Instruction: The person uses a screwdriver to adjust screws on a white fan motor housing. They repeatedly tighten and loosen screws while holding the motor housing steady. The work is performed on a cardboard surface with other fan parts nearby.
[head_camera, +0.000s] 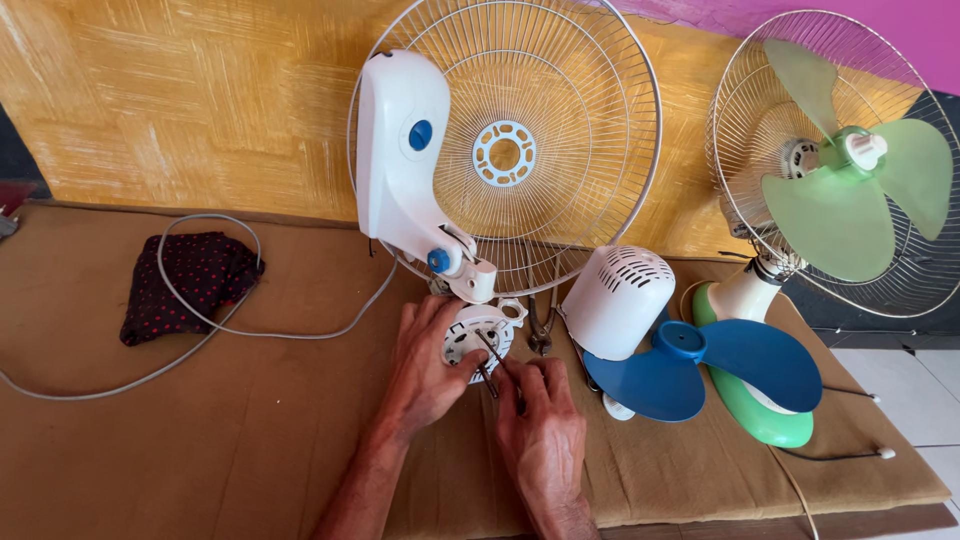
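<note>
Item: white round fan part, disc-shaped, with dark slots and small openings in its face and a lug at the upper right edge. It lies on the brown padded work surface, just below the white fan body with blue knobs and the bare wire guard behind it.

Left hand: cupped over the part's left side, fingers curled round its rim, holding it.

Right hand: fingers pinched narrowly on a thin dark tool, its tip set against the part's face.

Adjacent: white vented motor cover and blue fan blade to the right; green-bladed fan beyond; grey cord and dark dotted cloth to the left.
</note>
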